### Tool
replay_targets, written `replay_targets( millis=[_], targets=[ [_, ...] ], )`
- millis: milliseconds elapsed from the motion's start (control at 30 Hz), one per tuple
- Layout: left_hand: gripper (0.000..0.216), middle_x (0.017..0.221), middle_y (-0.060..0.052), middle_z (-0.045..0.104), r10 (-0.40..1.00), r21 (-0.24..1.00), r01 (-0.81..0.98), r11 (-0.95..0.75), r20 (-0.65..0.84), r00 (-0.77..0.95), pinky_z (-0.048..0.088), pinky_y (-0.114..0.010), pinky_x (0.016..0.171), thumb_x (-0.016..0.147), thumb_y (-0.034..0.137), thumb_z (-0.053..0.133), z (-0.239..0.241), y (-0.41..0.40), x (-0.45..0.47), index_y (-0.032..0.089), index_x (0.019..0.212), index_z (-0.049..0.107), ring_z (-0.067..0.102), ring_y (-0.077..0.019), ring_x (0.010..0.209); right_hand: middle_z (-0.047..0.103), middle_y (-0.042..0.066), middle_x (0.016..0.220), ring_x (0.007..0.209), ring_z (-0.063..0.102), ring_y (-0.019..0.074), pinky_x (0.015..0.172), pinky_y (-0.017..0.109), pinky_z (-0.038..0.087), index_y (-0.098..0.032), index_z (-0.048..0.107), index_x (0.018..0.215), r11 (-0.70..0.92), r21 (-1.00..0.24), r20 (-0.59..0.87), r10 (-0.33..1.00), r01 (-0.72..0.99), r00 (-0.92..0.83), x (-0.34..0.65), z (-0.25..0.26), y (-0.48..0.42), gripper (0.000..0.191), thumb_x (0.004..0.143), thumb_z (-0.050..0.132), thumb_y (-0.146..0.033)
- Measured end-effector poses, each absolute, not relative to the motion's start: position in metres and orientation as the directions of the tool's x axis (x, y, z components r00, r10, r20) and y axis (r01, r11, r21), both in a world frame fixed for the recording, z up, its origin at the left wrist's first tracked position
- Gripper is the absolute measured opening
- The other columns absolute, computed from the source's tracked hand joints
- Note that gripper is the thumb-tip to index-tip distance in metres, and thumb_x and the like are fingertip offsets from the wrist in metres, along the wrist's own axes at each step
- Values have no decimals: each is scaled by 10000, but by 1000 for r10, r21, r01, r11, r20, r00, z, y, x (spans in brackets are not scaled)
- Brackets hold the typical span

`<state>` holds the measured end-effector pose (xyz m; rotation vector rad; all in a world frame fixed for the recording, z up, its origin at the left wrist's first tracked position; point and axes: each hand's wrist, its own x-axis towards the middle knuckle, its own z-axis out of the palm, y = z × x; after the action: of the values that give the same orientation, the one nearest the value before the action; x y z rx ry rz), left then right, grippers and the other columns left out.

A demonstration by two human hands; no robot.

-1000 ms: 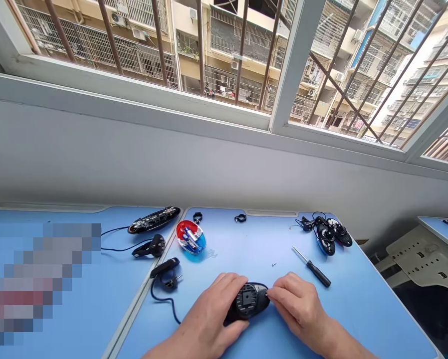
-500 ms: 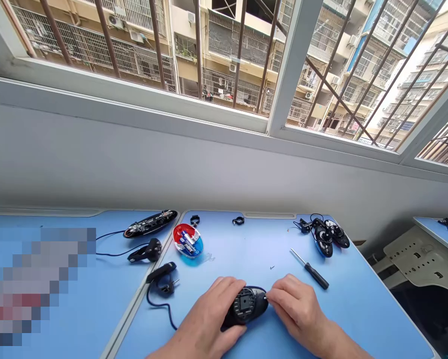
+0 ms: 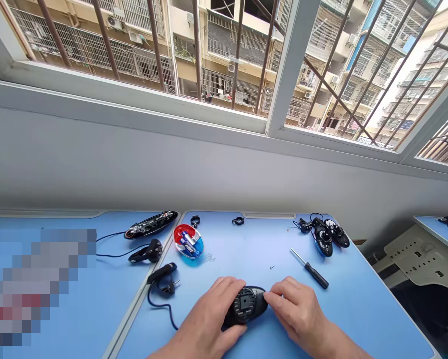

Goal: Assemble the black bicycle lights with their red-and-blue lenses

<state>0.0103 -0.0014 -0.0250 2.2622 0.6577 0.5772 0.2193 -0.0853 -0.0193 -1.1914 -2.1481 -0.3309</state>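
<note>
My left hand [image 3: 212,316] is wrapped round a black oval device [image 3: 261,305] with a cable and presses it against the blue table. A round slotted black disc [image 3: 244,302] faces up on it. At the device's right end, my right hand [image 3: 297,309] pinches with thumb and forefinger what looks like a small screw, now mostly covered by the fingertips. Beyond the hands a loose screw [image 3: 272,268] lies on the table. A screwdriver with a black handle [image 3: 316,275] rests to the right, its shaft pointing up and left.
A red and blue dish [image 3: 197,248] holds batteries [image 3: 187,241]. Black clamp rings [image 3: 238,221] lie at the back. Black corded parts [image 3: 324,238] sit at the back right. A plug [image 3: 167,288], a handle-like part [image 3: 151,251] and a long black shell [image 3: 151,225] lie left.
My right fingertips have shifted slightly left and up at the device's end. The shiny tip seen between them before is now hidden. My left hand and the device have stayed put.
</note>
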Motion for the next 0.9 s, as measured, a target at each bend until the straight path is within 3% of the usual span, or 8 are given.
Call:
replay_targets(
  millis=[233,400,533,733,900],
  targets=[
    [426,1011,-20,599,601,727,291,-622,204,773,435,-345,806,665,46,532,-24,-2,10,235,1046,544,531,-239,934,659,81,786,625,498,165,545,268,432,-154,617,1043,569,-183,629,695,802,-349,223,-15,-91,252,878,476,-28],
    [393,1029,-29,606,605,728,301,-616,194,772,441,-351,818,661,58,544,-23,-2,10,233,1013,550,531,-243,945,666,93,800,604,469,172,523,286,421,-151,611,1102,602,-139,629,667,786,-400,221,-13,-94,301,849,499,-32],
    [413,1014,-26,613,607,722,296,-625,211,766,453,-351,811,661,55,547,-26,-2,10,236,1033,557,541,-241,929,665,80,816,648,524,173,567,292,469,-168,590,1153,550,-230,658,696,803,-288,227,-16,-90,315,884,502,-31],
    [646,1119,-38,609,618,714,263,-649,293,729,456,-367,887,689,53,558,-37,-2,8,270,1291,465,549,-250,1009,683,87,893,746,610,199,634,336,529,-187,593,1138,368,-222,670,731,903,-133,248,-32,-76,278,915,485,-61],
    [509,1049,-35,615,605,694,298,-656,246,758,477,-355,825,667,76,570,-36,0,8,255,1143,548,564,-255,959,690,76,893,754,635,193,634,323,543,-202,609,1104,388,-238,664,734,890,-142,246,-34,-75,239,921,491,-102]
  ],
)
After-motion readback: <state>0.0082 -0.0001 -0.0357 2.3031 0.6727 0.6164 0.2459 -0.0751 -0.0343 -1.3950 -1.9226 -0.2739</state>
